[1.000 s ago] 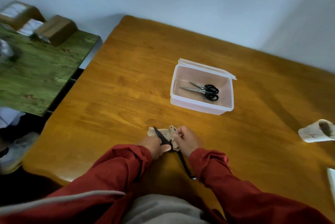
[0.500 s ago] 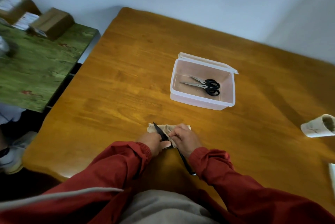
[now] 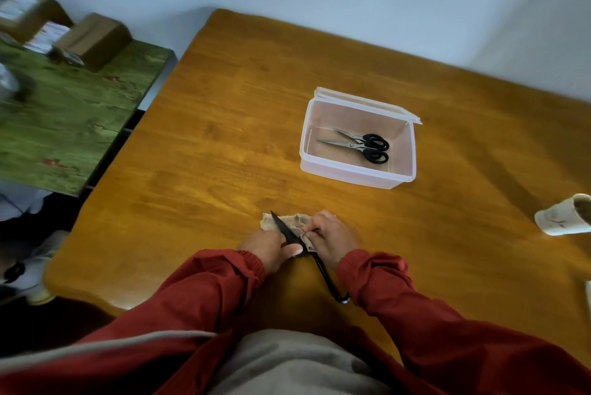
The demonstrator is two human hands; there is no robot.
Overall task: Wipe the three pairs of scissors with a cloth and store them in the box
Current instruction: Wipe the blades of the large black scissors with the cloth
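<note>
on the bench (image 3: 224,145), at its 6 o'clock edge, both hands meet over the black scissors (image 3: 289,232). they lie slanted, tip toward 11 o'clock and looped handle toward 5 o'clock, the loop down by the right sleeve. the cloth (image 3: 299,222) is crumpled under and around the blades, resting on the bench. the left hand (image 3: 267,247) has its grip closed on the blades, thumb laid across them. the right hand (image 3: 334,239) has a narrow grip, fingers pinching the cloth against the scissors' middle.

at 1 o'clock from the hands, well apart, stands the clear box (image 3: 351,178), its lid (image 3: 367,104) folded back on the 12 o'clock side. steel scissors (image 3: 359,146) with black handles lie flat inside, tips toward 9 o'clock; whether one pair or two i cannot tell.

at the 3 o'clock edge lies a pale roll (image 3: 564,216). off at 9 o'clock is a green table (image 3: 64,113) with cardboard cartons (image 3: 92,39).
</note>
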